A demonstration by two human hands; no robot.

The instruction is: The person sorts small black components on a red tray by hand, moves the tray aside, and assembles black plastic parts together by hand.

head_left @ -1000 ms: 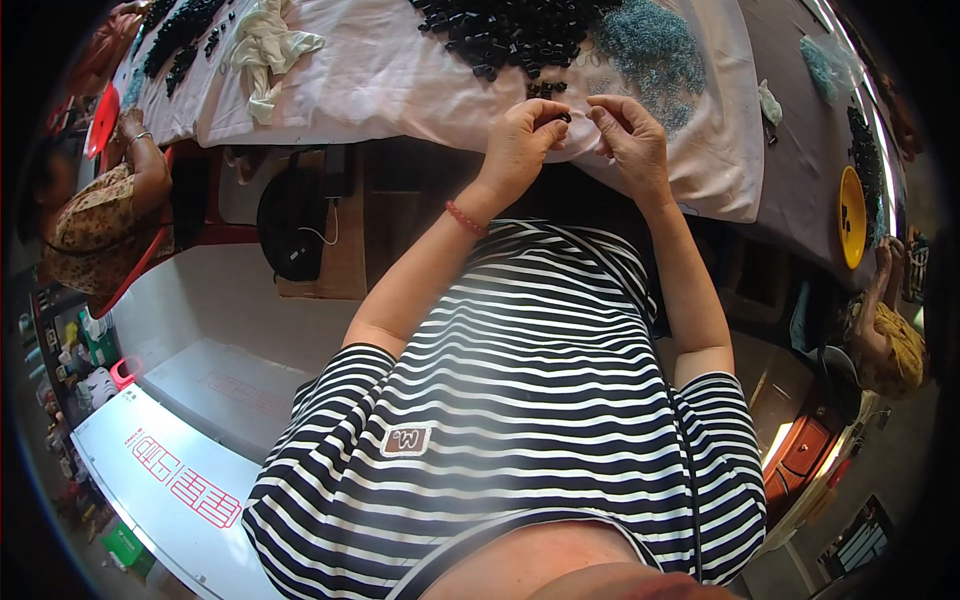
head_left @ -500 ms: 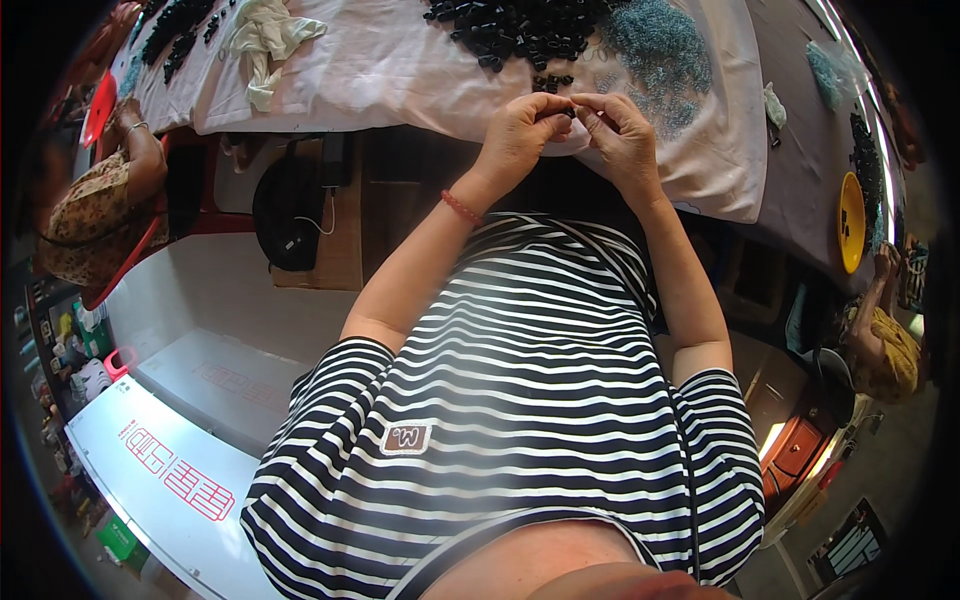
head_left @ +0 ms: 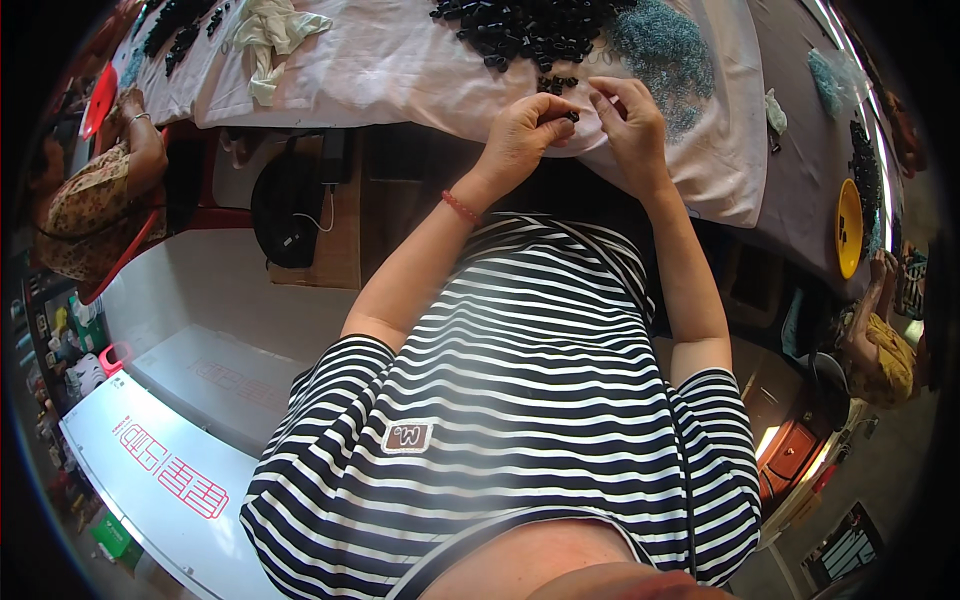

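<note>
Between the thumb and fingers of my left hand (head_left: 522, 135) is a small black plastic part (head_left: 571, 116), held just over the near edge of the cloth. My right hand (head_left: 634, 130) is a short way to the right, apart from it. Its thumb and forefinger are drawn together, and anything between them is too small to make out. Just beyond my hands lies a little cluster of black parts (head_left: 555, 85). Farther back is a large heap of similar black parts (head_left: 530, 30), and to its right a pile of tiny pale blue pieces (head_left: 662, 55).
A pinkish cloth (head_left: 400, 90) covers the table, with a crumpled pale cloth (head_left: 275, 40) at left. Yellow tray (head_left: 849, 230) stands at the right. Other people sit at both sides, one arm (head_left: 145, 150) at left. A cardboard box (head_left: 345, 230) sits below the table.
My right hand has moved right and slightly up, away from my left hand; the two were together at the black part. The left hand keeps hold of it, nearly still.
</note>
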